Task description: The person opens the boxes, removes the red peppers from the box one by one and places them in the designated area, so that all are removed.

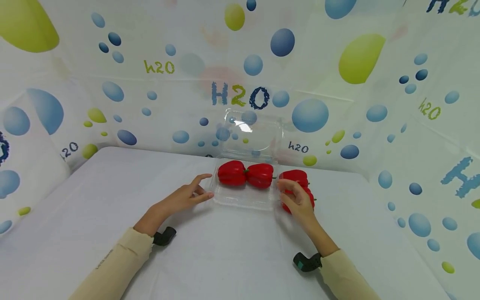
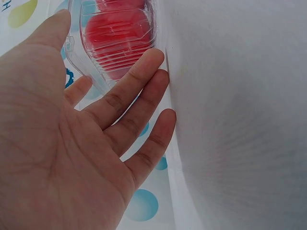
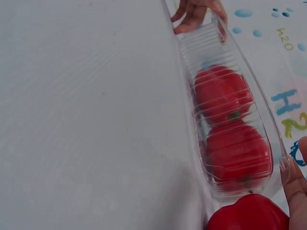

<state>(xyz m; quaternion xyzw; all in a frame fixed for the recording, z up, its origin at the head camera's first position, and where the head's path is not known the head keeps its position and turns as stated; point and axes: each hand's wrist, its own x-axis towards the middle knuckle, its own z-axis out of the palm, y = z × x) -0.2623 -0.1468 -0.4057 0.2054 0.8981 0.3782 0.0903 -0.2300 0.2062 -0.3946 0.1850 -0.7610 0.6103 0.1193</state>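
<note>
A clear plastic clamshell container (image 1: 243, 201) stands at the table's back edge, its lid (image 1: 252, 139) raised against the backdrop. Inside, towards the back, lie two red bell peppers (image 1: 231, 173) side by side. My left hand (image 1: 180, 199) is at the container's left side, fingers loosely spread and holding nothing. At the right side is my right hand (image 1: 298, 203); in the right wrist view a finger (image 3: 293, 181) meets the container's rim, with no grip visible. Two more red bell peppers (image 1: 295, 176) lie right of the container, one partly hidden behind that hand.
A white cloth covers the table (image 1: 225, 254). Behind it hangs a white backdrop (image 1: 195, 37) printed with blue and green drops and lettering. A dark device (image 1: 165, 236) is strapped to the left wrist, another (image 1: 306, 262) to the right wrist.
</note>
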